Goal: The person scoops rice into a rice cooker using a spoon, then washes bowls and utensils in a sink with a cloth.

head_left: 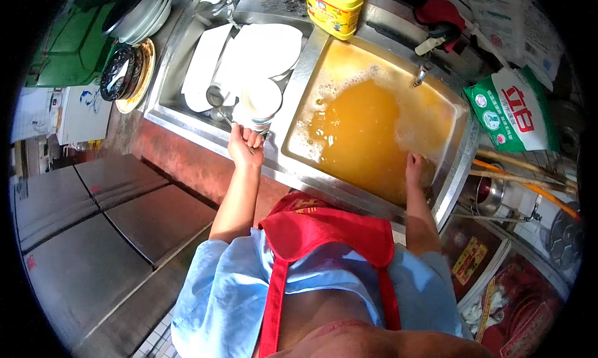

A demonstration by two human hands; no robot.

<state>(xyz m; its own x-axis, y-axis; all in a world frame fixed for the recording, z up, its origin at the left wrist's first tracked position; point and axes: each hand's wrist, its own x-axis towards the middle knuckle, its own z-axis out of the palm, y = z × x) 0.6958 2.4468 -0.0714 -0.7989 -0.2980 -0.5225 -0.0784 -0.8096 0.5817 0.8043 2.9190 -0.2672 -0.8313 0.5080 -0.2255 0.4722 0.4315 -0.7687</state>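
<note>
My left hand (246, 143) is closed round the thin handle of a metal spoon (215, 96), above the front rim of the left basin. The spoon's round bowl is over white dishes. Beside it are a stack of white bowls (260, 98), a large white plate (265, 46) and a long white dish (205, 62). In the right basin (295, 124), my right hand (415, 167) is partly in cloudy, yellow-brown soapy water (361, 133), near the front right corner. Its fingers look curled; the water hides what they hold, if anything.
A yellow detergent jug (335, 9) stands behind the basins. A green-and-white detergent bag (514, 112) lies to the right, above some wooden sticks (523, 174). Stacked pots (146, 15) and plates (140, 77) are at the left. A faucet (232, 12) reaches over the left basin.
</note>
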